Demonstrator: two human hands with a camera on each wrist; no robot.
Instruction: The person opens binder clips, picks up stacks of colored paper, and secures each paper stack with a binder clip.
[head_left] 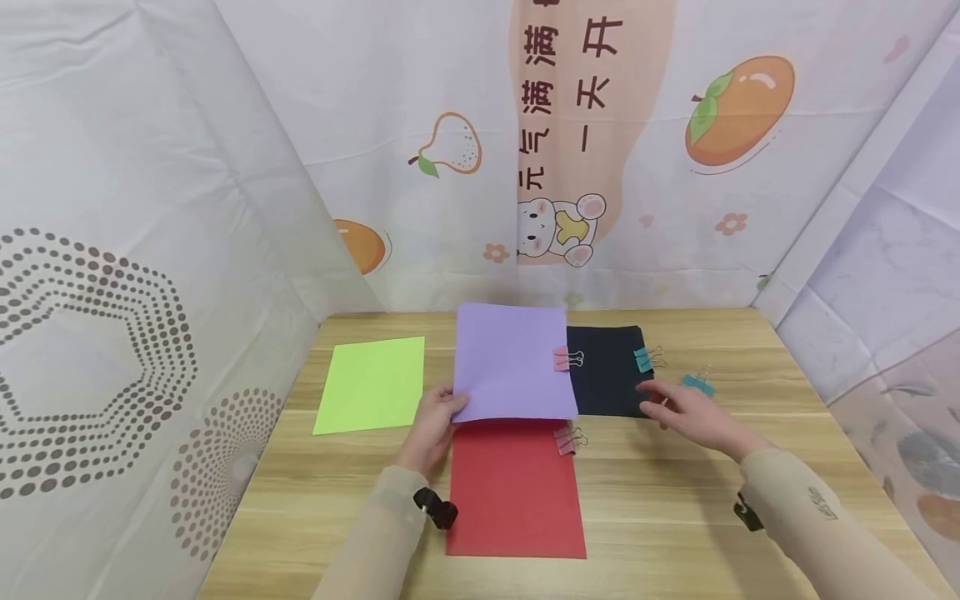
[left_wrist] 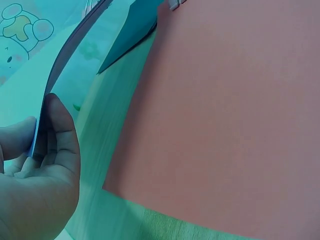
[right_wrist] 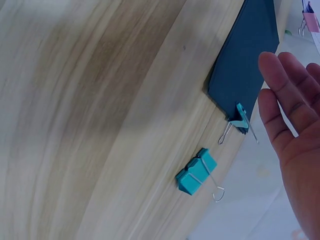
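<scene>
My left hand (head_left: 432,423) pinches the lower left corner of a purple paper stack (head_left: 513,362) between thumb and fingers, holding it raised. A pink binder clip (head_left: 562,358) grips that stack's right edge. Below it lies red paper (head_left: 517,500), with another pink binder clip (head_left: 567,440) at its upper right. My right hand (head_left: 690,412) hovers by the lower right corner of black paper (head_left: 607,367), holding nothing, its fingers loosely bent. On the black paper's right edge sits a teal binder clip (head_left: 645,359). A loose teal binder clip (right_wrist: 196,171) lies on the table close by.
A yellow-green sheet (head_left: 371,387) lies at the left of the wooden table (head_left: 300,500). Printed cloth curtains (head_left: 420,67) stand behind the table and along both sides.
</scene>
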